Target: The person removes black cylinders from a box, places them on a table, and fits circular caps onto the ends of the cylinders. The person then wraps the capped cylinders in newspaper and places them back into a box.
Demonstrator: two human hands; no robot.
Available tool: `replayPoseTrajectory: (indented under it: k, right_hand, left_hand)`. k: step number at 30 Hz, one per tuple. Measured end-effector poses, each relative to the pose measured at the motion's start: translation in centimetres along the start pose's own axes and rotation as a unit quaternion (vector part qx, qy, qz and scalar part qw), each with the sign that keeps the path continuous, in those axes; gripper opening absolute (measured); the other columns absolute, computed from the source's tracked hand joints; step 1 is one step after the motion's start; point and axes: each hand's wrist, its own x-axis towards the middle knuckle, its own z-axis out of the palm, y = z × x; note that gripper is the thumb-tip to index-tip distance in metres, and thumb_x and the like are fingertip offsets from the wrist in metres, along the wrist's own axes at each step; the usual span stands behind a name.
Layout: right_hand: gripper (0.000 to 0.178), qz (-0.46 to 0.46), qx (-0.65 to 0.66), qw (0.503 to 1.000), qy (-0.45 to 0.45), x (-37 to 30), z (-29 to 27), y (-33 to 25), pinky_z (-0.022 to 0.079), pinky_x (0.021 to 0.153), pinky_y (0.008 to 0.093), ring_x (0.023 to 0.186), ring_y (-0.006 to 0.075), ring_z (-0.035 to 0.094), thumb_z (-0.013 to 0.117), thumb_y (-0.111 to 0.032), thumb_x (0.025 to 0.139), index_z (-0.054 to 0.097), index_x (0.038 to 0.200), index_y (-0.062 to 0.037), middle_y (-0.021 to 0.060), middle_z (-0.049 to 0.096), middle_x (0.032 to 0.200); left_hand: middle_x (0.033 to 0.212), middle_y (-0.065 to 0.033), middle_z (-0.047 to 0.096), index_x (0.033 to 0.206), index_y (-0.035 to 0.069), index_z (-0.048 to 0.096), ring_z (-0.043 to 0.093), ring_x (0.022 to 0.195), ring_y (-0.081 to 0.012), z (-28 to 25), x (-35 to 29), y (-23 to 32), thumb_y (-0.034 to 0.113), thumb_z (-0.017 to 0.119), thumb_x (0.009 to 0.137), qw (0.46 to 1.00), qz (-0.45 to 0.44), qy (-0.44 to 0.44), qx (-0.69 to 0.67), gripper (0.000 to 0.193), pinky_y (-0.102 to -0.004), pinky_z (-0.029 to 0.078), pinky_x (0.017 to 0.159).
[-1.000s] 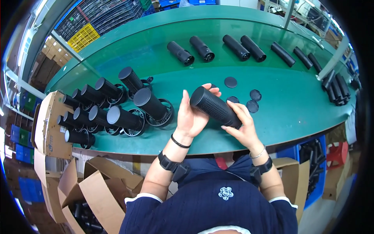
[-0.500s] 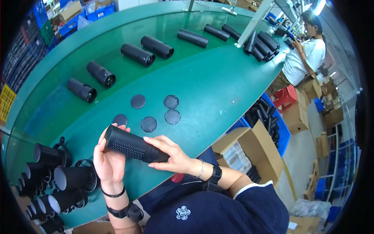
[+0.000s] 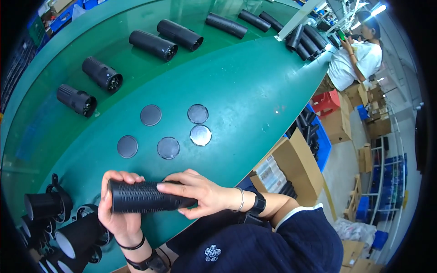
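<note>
Head view: left hand (image 3: 119,220) wraps and right hand (image 3: 202,193) grips opposite ends of a black tube (image 3: 141,198) over the table (image 3: 241,109) at near left, where a loosened hold could drop it.

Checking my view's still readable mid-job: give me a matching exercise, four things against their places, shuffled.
1. Textured black cylinder
2. Round dark discs
3. Red stool
4. Piled black tubes

A. Off the green table, near the blue bin
B. Beside the pale post
C. Held by left hand and right hand
D. Lying flat on the table

Pairs: 1-C; 2-D; 3-A; 4-B
</note>
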Motion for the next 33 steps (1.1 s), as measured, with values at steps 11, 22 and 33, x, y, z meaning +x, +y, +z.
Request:
replayPoseTrajectory:
  k: [11, 22, 33]
  right_hand:
    - [0.08, 0.021, -0.083, 0.986, 0.14, -0.4, 1.0, -0.4, 0.04, 0.1, 0.0398, 0.117, 0.0352, 0.049, 0.081, -0.008, 0.065, 0.042, 0.134, -0.0044, 0.019, 0.047, 0.126]
    - [0.072, 0.076, 0.072, 0.981, 0.161, -0.6, 2.4, -0.9, 0.038, 0.102, 0.0363, 0.121, 0.0253, 0.048, 0.073, 0.0, 0.071, 0.039, 0.134, -0.0021, 0.0154, 0.048, 0.128]
    - [0.049, 0.11, 0.032, 0.977, 0.182, -1.2, 3.2, 2.6, 0.052, 0.078, 0.0352, 0.096, 0.0291, 0.066, 0.071, -0.01, 0.078, 0.047, 0.121, -0.0063, 0.0153, 0.064, 0.105]
  left_hand:
    - [0.122, -0.0175, 0.057, 0.124, -0.001, 0.05, 0.049, 0.121, -0.0332, 0.0, 1.0, -1.5, 0.042, 0.044, 0.096, 0.982, -0.087, -0.029, -0.162, 0.052, -0.046, 0.036, 0.106]
    - [0.115, -0.018, 0.055, 0.124, -0.001, 0.046, 0.054, 0.112, -0.0296, 0.1, -0.1, 0.0, 0.032, 0.074, 0.074, 0.985, 0.027, -0.173, 0.014, 0.066, -0.0421, 0.044, 0.099]
    - [0.115, -0.0082, 0.062, 0.118, 0.004, 0.057, 0.06, 0.108, -0.02, 5.4, -2.7, -1.4, 0.011, 0.087, 0.061, 0.86, 0.186, -0.194, 0.435, 0.064, -0.0327, 0.046, 0.095]
